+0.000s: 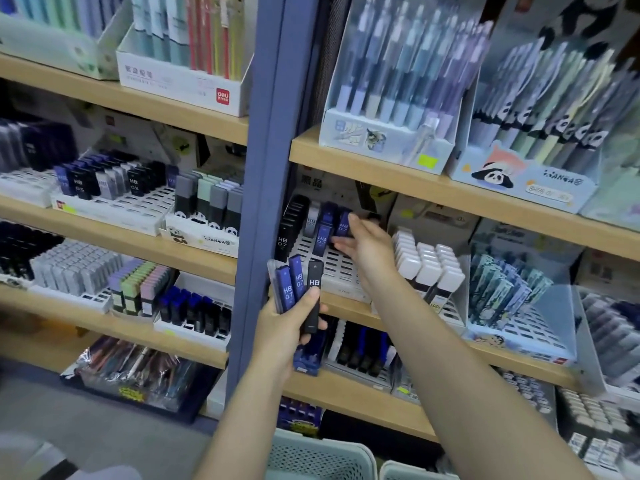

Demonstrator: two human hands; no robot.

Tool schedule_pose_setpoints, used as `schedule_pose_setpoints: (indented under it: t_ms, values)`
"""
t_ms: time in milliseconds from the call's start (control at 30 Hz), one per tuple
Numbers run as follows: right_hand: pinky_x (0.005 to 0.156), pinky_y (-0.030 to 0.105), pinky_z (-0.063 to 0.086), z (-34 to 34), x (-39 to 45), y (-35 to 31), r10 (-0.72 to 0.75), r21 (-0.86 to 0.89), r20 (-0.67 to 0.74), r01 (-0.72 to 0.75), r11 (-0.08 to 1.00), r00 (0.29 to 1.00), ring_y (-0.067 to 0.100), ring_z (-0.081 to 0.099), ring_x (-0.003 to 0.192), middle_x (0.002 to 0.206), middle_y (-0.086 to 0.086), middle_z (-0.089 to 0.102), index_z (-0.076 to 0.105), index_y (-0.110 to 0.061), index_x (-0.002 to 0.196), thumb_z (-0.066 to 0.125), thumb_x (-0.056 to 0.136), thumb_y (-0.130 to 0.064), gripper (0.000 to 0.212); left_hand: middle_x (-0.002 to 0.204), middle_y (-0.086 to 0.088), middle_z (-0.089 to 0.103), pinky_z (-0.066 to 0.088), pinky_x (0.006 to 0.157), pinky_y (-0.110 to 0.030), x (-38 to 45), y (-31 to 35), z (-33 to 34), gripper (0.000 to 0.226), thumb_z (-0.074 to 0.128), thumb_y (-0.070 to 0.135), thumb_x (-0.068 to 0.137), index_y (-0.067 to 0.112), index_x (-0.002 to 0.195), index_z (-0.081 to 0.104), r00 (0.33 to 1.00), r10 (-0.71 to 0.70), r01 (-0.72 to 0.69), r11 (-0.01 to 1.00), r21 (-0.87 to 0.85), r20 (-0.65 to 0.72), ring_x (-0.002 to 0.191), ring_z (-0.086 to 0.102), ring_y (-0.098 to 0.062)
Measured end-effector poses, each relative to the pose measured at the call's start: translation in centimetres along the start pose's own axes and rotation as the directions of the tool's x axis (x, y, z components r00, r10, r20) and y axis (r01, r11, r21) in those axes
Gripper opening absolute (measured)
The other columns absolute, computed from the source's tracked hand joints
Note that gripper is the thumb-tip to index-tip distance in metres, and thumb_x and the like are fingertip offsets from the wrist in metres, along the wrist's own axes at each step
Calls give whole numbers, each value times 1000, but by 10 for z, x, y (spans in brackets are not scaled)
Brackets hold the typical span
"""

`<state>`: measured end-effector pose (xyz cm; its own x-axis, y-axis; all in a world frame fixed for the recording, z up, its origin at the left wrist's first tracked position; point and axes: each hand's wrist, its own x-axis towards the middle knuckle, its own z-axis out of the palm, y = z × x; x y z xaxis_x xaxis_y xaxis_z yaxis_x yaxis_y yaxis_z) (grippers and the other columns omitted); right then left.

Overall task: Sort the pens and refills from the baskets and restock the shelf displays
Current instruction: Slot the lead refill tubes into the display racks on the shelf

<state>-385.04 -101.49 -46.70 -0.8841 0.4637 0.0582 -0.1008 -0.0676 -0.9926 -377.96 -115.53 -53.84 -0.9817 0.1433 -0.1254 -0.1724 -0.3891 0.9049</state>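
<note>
Fingers (341, 244) of my right hand (367, 244) stretch nearly straight against a blue lead case (343, 225) standing in the white slotted tray (332, 265). Just below that tray's left front corner, my left hand (287, 327) grips a fan of cases: two blue ones (291, 285) and a black one (313, 299). Pale baskets (318, 459) sit well below the tray.

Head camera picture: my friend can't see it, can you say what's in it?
A person's left hand grips blue and black lead refill cases, while the right hand reaches to a blue case in a white slotted shelf tray. Wooden shelves of pens surround them.
</note>
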Motion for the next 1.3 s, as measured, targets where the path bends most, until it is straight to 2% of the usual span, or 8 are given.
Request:
schedule_pose_setpoints:
  t_ms: [233, 533, 633, 733, 867, 967, 1167, 1300]
  values:
    - [92, 41, 56, 3, 10, 11, -10, -174, -61, 0, 985, 998, 16, 66, 82, 92, -2, 72, 66, -26, 94, 61, 98, -33, 9, 83, -2, 77, 49, 66, -30, 4, -4, 5, 17, 72, 32, 91, 19, 101, 68, 999, 4, -4, 1000, 7, 48, 63, 67, -10]
    - [76, 36, 59, 16, 21, 17, 34, -65, -229, -50, 997, 973, 16, 64, 60, 82, 6, 68, 50, -18, 89, 59, 100, -22, 15, 85, 0, 78, 49, 64, -27, 10, -2, 4, 17, 71, 32, 92, 20, 103, 68, 999, 8, -9, 1000, 25, 40, 67, 69, -11]
    - [77, 35, 60, 12, 5, 17, -10, -139, -191, -17, 990, 982, 15, 68, 67, 77, 2, 68, 56, -16, 94, 59, 99, -20, 7, 89, -2, 78, 50, 68, -29, 11, -2, 1, 19, 70, 32, 92, 20, 107, 67, 999, 4, -5, 1000, 12, 45, 70, 71, -11]
    - [65, 30, 53, 1, -21, 14, -57, -197, -95, 37, 980, 994, 12, 63, 65, 80, 1, 65, 62, -18, 97, 57, 99, -18, 6, 95, -4, 78, 50, 70, -30, 12, -1, 1, 20, 72, 31, 90, 21, 107, 67, 999, 0, 2, 1000, -24, 48, 73, 73, -13]
    - [55, 21, 45, -12, -55, 3, 32, -325, 151, 20, 945, 988, 10, 53, 53, 61, 2, 57, 72, -21, 97, 59, 99, -37, 21, 86, 3, 77, 51, 70, -30, 12, -3, 8, 17, 74, 31, 89, 25, 103, 68, 998, 9, -5, 998, -56, 59, 68, 72, -11]
    - [46, 17, 41, -22, -68, -2, 83, -383, 261, 25, 923, 962, 11, 47, 46, 55, 7, 49, 65, -6, 81, 63, 98, -29, 28, 84, 3, 76, 50, 70, -31, 11, -6, 13, 17, 74, 31, 89, 25, 103, 70, 997, 9, -6, 999, -43, 73, 67, 70, -10]
    - [46, 24, 38, -35, -66, -5, 40, -310, 221, 32, 950, 974, 20, 53, 45, 50, 7, 52, 61, -7, 87, 59, 100, -31, 27, 90, -8, 77, 33, 51, -25, 8, -6, 16, 25, 74, 30, 89, 15, 109, 69, 993, -13, 14, 1000, -14, 120, 59, 62, -15]
    - [43, 19, 38, -37, -64, -9, -11, -242, 181, 56, 969, 983, 13, 48, 47, 54, 0, 53, 58, -16, 85, 56, 101, -31, 22, 88, -9, 77, 28, 45, -23, 4, -3, 14, 20, 69, 30, 94, 16, 109, 66, 987, -33, 33, 999, 5, 158, 54, 56, -15]
